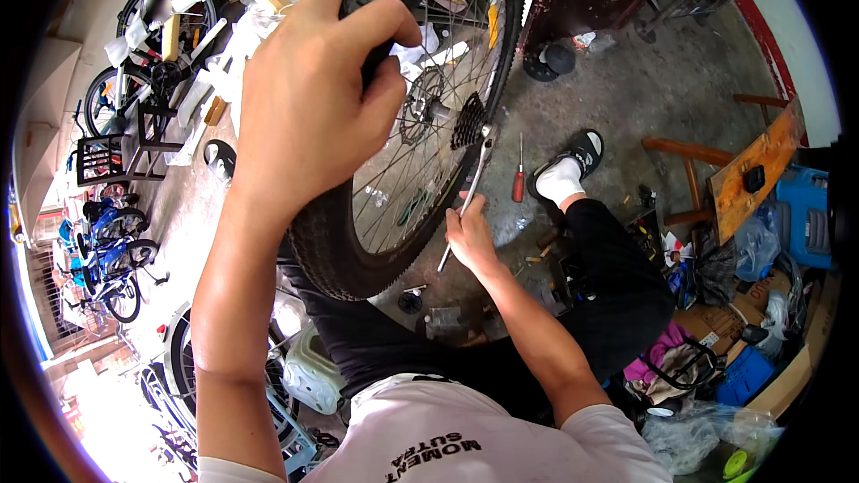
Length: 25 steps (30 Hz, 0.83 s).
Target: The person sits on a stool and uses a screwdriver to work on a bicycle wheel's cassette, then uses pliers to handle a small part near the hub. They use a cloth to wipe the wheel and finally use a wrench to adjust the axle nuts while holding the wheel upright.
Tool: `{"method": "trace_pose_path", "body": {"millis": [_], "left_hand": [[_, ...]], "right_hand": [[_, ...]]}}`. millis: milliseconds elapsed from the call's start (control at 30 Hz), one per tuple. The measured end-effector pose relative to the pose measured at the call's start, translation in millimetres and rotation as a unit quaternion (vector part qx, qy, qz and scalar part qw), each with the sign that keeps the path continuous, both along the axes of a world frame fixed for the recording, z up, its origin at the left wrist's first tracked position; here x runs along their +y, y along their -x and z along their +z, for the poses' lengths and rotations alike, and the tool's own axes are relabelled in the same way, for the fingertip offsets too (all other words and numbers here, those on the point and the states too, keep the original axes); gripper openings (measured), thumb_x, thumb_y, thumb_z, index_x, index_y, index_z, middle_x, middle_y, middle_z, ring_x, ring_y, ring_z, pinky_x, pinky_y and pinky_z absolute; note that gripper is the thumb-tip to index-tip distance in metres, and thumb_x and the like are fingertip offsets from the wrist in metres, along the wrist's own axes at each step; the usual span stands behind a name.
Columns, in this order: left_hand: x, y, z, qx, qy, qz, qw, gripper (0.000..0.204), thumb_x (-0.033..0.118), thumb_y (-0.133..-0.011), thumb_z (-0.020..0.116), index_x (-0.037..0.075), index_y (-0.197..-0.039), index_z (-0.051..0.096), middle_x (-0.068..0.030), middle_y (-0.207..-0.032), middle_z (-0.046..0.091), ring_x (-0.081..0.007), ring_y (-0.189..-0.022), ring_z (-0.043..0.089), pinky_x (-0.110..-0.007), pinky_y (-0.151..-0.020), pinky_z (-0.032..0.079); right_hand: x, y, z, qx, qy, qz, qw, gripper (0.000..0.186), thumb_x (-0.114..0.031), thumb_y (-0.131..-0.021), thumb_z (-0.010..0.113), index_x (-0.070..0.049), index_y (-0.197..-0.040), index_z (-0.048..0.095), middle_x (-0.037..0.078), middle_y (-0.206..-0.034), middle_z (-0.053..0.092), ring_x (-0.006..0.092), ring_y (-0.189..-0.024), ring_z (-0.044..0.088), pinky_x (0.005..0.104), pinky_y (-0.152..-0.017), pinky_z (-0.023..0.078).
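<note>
A bicycle wheel [333, 255] with a knobbly black tyre stands upright between my legs. My left hand [309, 94] grips the tyre near its top, the fingers curled over the tread. On the wheel's right side is the black cassette [467, 122], and a brake disc [420, 98] shows through the spokes. My right hand [472, 234] is closed round a long silver wrench [477, 172], whose head meets the hub at the cassette's centre. The exact fit of the wrench on the hub is too small to make out.
A red-handled screwdriver [519, 185] lies on the floor right of the wheel, near my sandalled foot [573, 170]. A wooden stool [756, 170] lies tipped at the right, by a blue case [805, 215]. Several bicycles [121, 255] stand at the left, near a dark chair [100, 159].
</note>
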State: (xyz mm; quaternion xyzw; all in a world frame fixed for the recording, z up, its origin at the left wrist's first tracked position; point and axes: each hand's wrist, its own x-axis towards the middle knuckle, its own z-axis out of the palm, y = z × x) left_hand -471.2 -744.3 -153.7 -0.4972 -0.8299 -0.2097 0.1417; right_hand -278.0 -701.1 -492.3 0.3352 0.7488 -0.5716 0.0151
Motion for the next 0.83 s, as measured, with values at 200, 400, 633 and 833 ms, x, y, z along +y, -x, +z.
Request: {"method": "trace_pose_path", "body": {"millis": [200, 400, 633, 833], "left_hand": [[7.9, -7.3, 5.7, 0.003, -0.007, -0.013, 1.0, 0.022, 0.003, -0.078, 0.067, 0.013, -0.098, 0.072, -0.0202, -0.146, 0.057, -0.0391, -0.105, 0.07, -0.041, -0.082, 0.056], [-8.9, 11.4, -1.7, 0.02, 0.018, 0.017, 1.0, 0.023, 0.003, -0.079, 0.066, 0.013, -0.098, 0.072, -0.0209, -0.146, 0.057, -0.0394, -0.106, 0.07, -0.041, -0.084, 0.055], [-7.6, 10.7, -6.2, 0.006, -0.007, 0.007, 1.0, 0.022, 0.003, -0.078, 0.067, 0.014, -0.097, 0.071, -0.021, -0.146, 0.055, -0.0403, -0.108, 0.068, -0.043, -0.085, 0.055], [-4.2, -2.5, -7.1, 0.021, -0.024, -0.008, 0.999, 0.024, 0.003, -0.076, 0.068, 0.016, -0.096, 0.071, -0.021, -0.146, 0.056, -0.0396, -0.098, 0.071, -0.045, -0.082, 0.056]], "right_hand": [[74.2, 27.0, -101.0, -0.004, -0.174, 0.053, 0.983, 0.048, -0.022, -0.102, 0.057, 0.001, -0.139, 0.036, 0.03, -0.097, 0.069, 0.0507, -0.087, 0.068, 0.0607, -0.077, 0.052], [202.3, 88.3, -46.2, 0.078, -0.444, 0.174, 0.876, 0.039, -0.012, -0.092, 0.061, -0.005, -0.13, 0.055, 0.017, -0.121, 0.064, 0.0351, -0.12, 0.06, 0.0498, -0.104, 0.045], [282.0, 146.6, 85.5, 0.127, -0.664, 0.369, 0.638, 0.013, -0.014, -0.087, 0.062, -0.012, -0.097, 0.068, 0.005, -0.103, 0.068, 0.0248, -0.111, 0.061, 0.0472, -0.113, 0.039], [250.0, 147.7, 180.7, 0.059, -0.767, 0.398, 0.5, 0.018, -0.018, -0.071, 0.076, -0.012, -0.085, 0.066, 0.004, -0.091, 0.065, 0.0242, -0.109, 0.059, 0.0465, -0.118, 0.034]]}}
